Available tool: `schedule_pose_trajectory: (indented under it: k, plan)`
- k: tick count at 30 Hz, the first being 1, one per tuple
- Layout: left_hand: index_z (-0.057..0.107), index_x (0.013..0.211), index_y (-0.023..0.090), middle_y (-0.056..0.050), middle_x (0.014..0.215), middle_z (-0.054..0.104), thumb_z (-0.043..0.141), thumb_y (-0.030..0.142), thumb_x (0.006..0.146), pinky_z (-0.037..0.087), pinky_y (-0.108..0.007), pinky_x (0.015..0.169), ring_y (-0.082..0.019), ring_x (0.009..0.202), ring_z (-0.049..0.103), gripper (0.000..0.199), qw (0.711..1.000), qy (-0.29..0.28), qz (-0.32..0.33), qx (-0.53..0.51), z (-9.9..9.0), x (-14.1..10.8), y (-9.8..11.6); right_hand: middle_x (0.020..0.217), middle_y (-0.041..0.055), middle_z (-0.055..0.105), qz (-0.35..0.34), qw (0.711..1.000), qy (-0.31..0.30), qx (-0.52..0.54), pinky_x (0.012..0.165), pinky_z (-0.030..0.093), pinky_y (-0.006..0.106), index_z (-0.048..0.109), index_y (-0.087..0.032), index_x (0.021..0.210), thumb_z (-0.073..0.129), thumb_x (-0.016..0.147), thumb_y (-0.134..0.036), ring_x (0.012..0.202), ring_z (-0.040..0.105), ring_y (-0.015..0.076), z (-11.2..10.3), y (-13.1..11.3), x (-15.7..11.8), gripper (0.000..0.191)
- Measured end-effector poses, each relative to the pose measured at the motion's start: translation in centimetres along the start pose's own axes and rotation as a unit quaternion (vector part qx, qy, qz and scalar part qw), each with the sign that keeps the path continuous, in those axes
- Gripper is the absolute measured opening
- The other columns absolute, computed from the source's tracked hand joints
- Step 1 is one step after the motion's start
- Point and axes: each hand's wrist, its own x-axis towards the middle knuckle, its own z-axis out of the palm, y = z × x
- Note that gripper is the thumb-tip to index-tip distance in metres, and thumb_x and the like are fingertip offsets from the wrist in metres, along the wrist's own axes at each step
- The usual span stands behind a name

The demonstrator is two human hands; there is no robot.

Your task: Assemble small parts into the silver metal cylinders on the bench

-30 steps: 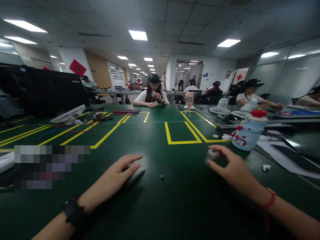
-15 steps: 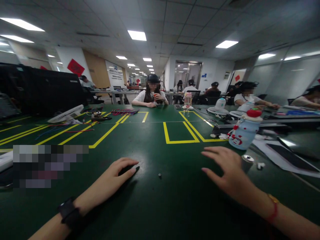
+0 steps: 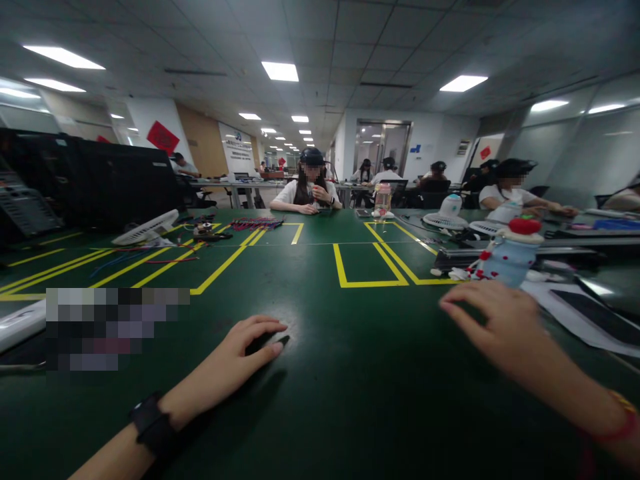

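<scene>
My left hand point(image 3: 250, 350) rests low over the green table point(image 3: 340, 393), fingers stretched and thumb apart, with nothing in it. A black band point(image 3: 153, 423) is round its wrist. Over the right side of the table is my right hand point(image 3: 505, 327), slightly blurred. Its thumb and forefinger tips come together in a pinch; whatever may be between them cannot be made out. Just behind it stands a light blue bottle point(image 3: 513, 257) with a red top, its lower part covered by the hand.
Sheets of paper with a dark phone-like slab point(image 3: 597, 313) lie at the right. Yellow tape point(image 3: 375, 285) marks the table. Coloured wires point(image 3: 257, 223) and a white fan point(image 3: 147, 228) are further back at left. A co-worker point(image 3: 306, 190) sits opposite.
My right hand has moved right and its spread fingers have drawn into a pinch. The small metallic piece on the table between the hands no longer shows. My left hand stays put.
</scene>
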Motion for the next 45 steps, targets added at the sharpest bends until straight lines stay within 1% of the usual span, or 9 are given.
schedule_pose_trajectory:
  k: [1, 3, 6, 13, 19, 24, 29, 36, 45]
  plan:
    - [0.058, 0.116, 0.032, -0.001, 0.128, 0.052, 0.049, 0.050, 0.083, 0.035, -0.044, 0.104, -0.026, 0.120, 0.046, 0.038, 1.000, 0.001, -0.004, -0.010, 0.0, 0.0, 0.1, 0.100, 0.0068, 0.064, 0.044, 0.998, -0.006, -0.042, 0.086, 0.032, 0.047, 0.064, -0.025, 0.090, 0.044, 0.078, -0.049, 0.100, 0.052, 0.0279, -0.8, 2.8, -0.5, 0.033]
    - [0.058, 0.116, 0.033, -0.001, 0.128, 0.053, 0.049, 0.050, 0.083, 0.035, -0.044, 0.104, -0.026, 0.120, 0.047, 0.038, 1.000, 0.003, -0.012, -0.026, 0.0, 0.0, 0.2, 0.096, 0.0092, 0.066, 0.163, 0.981, -0.075, -0.073, 0.077, 0.039, 0.043, 0.067, -0.024, 0.088, 0.048, 0.075, -0.050, 0.089, 0.058, 0.0280, -1.7, 7.4, -1.3, 0.035]
    - [0.058, 0.115, 0.033, -0.001, 0.127, 0.054, 0.050, 0.050, 0.082, 0.035, -0.044, 0.104, -0.025, 0.120, 0.047, 0.038, 0.999, 0.006, -0.021, -0.033, 0.0, 0.0, 0.2, 0.100, 0.0085, 0.067, 0.234, 0.959, -0.160, -0.031, 0.073, 0.042, 0.036, 0.069, -0.026, 0.092, 0.047, 0.076, -0.053, 0.086, 0.061, 0.0247, -2.1, 10.5, -2.2, 0.038]
    - [0.060, 0.113, 0.032, 0.000, 0.125, 0.056, 0.050, 0.050, 0.083, 0.035, -0.043, 0.103, -0.025, 0.118, 0.049, 0.036, 0.999, 0.012, -0.013, -0.037, 0.0, -0.2, 0.5, 0.100, 0.0091, 0.067, 0.249, 0.957, -0.147, -0.024, 0.072, 0.043, 0.035, 0.070, -0.025, 0.094, 0.048, 0.075, -0.056, 0.085, 0.062, 0.0250, -2.0, 9.6, -1.7, 0.042]
    - [0.059, 0.113, 0.033, 0.000, 0.126, 0.055, 0.050, 0.049, 0.083, 0.035, -0.043, 0.103, -0.024, 0.119, 0.048, 0.035, 0.999, 0.009, -0.021, -0.036, 0.0, -0.2, 0.2, 0.101, 0.0088, 0.068, 0.254, 0.953, -0.162, -0.002, 0.070, 0.044, 0.037, 0.072, -0.027, 0.093, 0.051, 0.072, -0.057, 0.086, 0.063, 0.0270, -1.0, 11.1, -1.5, 0.042]
    - [0.060, 0.112, 0.033, 0.000, 0.125, 0.055, 0.050, 0.049, 0.083, 0.035, -0.041, 0.103, -0.024, 0.119, 0.048, 0.035, 0.999, 0.006, -0.015, -0.037, 0.0, -0.1, 0.3, 0.108, 0.0089, 0.066, 0.228, 0.964, -0.106, 0.082, 0.069, 0.048, 0.037, 0.068, -0.029, 0.105, 0.053, 0.073, -0.049, 0.089, 0.065, 0.0282, -0.7, 11.3, -2.9, 0.040]
    - [0.059, 0.113, 0.032, -0.001, 0.126, 0.054, 0.050, 0.050, 0.083, 0.033, -0.043, 0.104, -0.025, 0.120, 0.047, 0.037, 0.999, 0.004, -0.015, -0.032, 0.1, 0.1, 0.0, 0.095, 0.0114, 0.070, 0.242, 0.961, -0.113, 0.073, 0.056, 0.048, 0.035, 0.072, -0.028, 0.096, 0.054, 0.073, -0.053, 0.070, 0.067, 0.0264, -0.9, 10.8, -3.4, 0.039]
    - [0.059, 0.113, 0.032, -0.001, 0.126, 0.054, 0.049, 0.050, 0.083, 0.034, -0.043, 0.104, -0.024, 0.119, 0.047, 0.036, 0.999, -0.001, -0.018, -0.036, 0.1, -0.1, 0.1, 0.091, 0.0069, 0.070, 0.295, 0.946, -0.135, 0.028, 0.063, 0.047, 0.034, 0.071, -0.029, 0.091, 0.054, 0.072, -0.056, 0.070, 0.065, 0.0220, -2.2, 10.3, -2.7, 0.036]
    - [0.061, 0.113, 0.031, -0.002, 0.125, 0.056, 0.050, 0.051, 0.082, 0.036, -0.045, 0.102, -0.026, 0.118, 0.049, 0.038, 0.999, 0.013, -0.011, -0.027, 0.1, 0.0, 0.2, 0.091, 0.0072, 0.070, 0.286, 0.947, -0.144, 0.014, 0.066, 0.047, 0.035, 0.071, -0.029, 0.090, 0.055, 0.070, -0.057, 0.073, 0.065, 0.0239, -2.0, 11.2, -3.0, 0.038]
